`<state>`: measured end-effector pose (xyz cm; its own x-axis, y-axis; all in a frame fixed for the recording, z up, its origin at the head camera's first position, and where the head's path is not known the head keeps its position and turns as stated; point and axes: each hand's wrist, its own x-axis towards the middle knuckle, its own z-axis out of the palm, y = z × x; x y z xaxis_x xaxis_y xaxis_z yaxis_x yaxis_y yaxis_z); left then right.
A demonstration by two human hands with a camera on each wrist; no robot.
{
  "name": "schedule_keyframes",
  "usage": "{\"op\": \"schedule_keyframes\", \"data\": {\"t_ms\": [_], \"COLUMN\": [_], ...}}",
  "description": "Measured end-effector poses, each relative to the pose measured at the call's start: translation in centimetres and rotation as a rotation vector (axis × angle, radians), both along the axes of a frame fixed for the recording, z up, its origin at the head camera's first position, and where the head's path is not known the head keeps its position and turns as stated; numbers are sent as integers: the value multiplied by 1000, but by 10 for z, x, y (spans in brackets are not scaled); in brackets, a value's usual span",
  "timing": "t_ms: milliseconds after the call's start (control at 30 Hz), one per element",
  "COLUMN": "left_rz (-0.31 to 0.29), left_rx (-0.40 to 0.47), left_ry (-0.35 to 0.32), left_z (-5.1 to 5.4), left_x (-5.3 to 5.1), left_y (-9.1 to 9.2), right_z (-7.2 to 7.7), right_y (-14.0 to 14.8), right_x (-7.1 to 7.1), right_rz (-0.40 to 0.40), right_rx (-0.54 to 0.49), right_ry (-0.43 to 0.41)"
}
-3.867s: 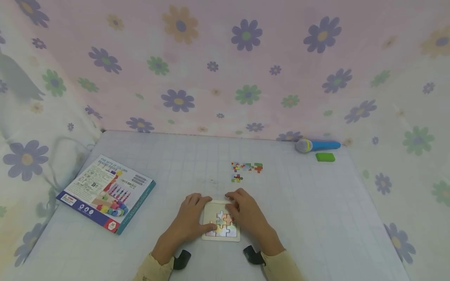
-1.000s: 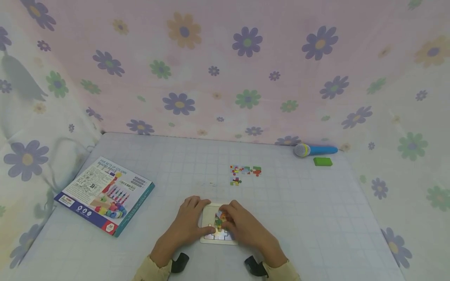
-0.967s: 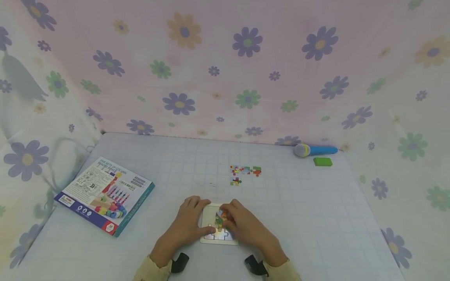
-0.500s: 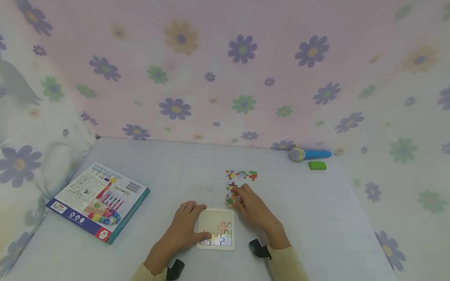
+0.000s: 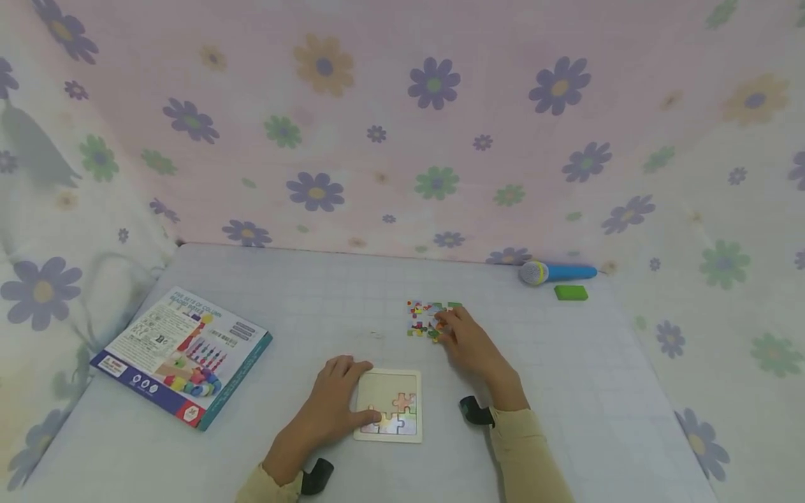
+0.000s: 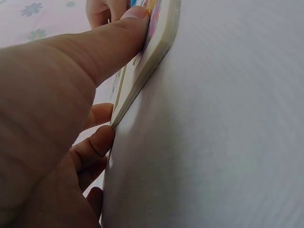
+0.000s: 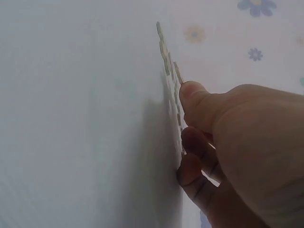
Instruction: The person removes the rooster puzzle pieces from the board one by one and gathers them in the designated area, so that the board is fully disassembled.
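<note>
In the head view my left hand (image 5: 330,405) holds a square wooden puzzle tray (image 5: 409,373) by its left side. The left wrist view shows the thumb lying over the tray (image 6: 159,50) and fingertips against its edge. Several pale pink jigsaw shapes fill the tray's lower and right parts. Beyond it, my right hand (image 5: 474,349) pinches a colourful jigsaw piece (image 5: 434,336) at the group of loose jigsaw pieces (image 5: 416,307). From the right wrist, the pinched piece (image 7: 178,72) appears edge-on under the thumb; the fingers partly hide the pieces around it.
A flat box (image 5: 182,356) printed with coloured beads lies at the left. At the back right are a blue toy microphone (image 5: 566,272) and a green block (image 5: 571,293). Flowered cloth (image 5: 377,161) hangs behind and beside the white-covered table (image 5: 553,419).
My right hand has lifted a jigsaw piece from over the tray and carried it forward and right to the loose pieces. The left hand still holds the tray.
</note>
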<state>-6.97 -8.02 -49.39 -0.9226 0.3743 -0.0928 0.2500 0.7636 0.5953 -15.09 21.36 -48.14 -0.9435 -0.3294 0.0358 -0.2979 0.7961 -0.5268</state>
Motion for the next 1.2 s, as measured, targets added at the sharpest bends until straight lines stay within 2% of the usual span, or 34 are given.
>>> {"op": "schedule_keyframes", "data": {"t_ms": [300, 633, 1200], "left_rz": [2, 5, 3], "left_rx": [-8, -12, -20], "left_ry": [-26, -22, -16], "left_z": [1, 1, 2], "left_x": [1, 1, 0], "left_y": [1, 0, 1], "right_z": [-3, -6, -6], "right_y": [2, 1, -1], "right_x": [-1, -2, -2], "right_rz": [-8, -5, -44], "right_rx": [-5, 6, -6], "right_ry": [-17, 10, 6]}}
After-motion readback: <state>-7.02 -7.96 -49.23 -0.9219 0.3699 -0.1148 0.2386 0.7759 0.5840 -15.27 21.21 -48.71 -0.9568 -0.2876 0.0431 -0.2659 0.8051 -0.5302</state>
